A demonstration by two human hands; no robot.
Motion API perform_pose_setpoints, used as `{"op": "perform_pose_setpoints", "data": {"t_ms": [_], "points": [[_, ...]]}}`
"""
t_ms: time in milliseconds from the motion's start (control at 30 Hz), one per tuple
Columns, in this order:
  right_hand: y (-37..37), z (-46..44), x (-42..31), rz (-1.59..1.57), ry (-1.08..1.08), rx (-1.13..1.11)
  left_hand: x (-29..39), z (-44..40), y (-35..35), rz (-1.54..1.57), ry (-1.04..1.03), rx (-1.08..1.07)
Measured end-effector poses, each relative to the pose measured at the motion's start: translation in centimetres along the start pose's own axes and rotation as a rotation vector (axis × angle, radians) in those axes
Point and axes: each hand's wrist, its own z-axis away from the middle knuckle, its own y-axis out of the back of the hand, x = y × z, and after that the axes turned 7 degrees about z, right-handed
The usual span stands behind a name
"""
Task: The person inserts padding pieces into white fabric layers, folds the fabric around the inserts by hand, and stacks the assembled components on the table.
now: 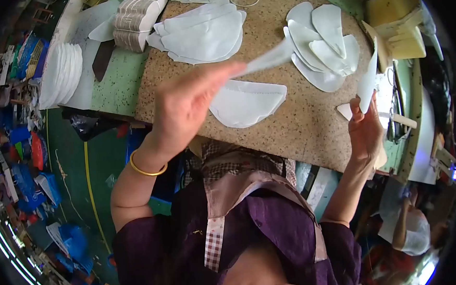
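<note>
Panel, long axis near-upright, pinched by right hand; second panel, pointing rightward, pinched by left hand

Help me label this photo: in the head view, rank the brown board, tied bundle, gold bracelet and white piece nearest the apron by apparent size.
1. Brown board, clearly largest.
2. Tied bundle and white piece: too alike to rank.
3. Gold bracelet, smallest.
</note>
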Motion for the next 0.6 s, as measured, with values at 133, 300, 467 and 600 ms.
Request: {"op": "perform_pose_setpoints", "data": {"t_ms": [133,300,467,600], "points": [[0.4,0.4,-0.6,-0.115,0.033,-0.034,0.3,3.8,-2.7,-0.313,-0.145,-0.393],[-1.5,1.4,-0.9,-0.297,0.042,-0.144,0.2,5.3,-3.6,-0.273,-0.027,-0.478],[-3.1,1.2,0.6,-0.416,-0.001,-0.290,0.6,4.9,-3.5,-0.355,-0.044,-0.500],[-2.3,1.2,1.1,-0.443,-0.023,-0.255,0.5,5.0,-3.8,-0.429,-0.093,-0.421]]}}
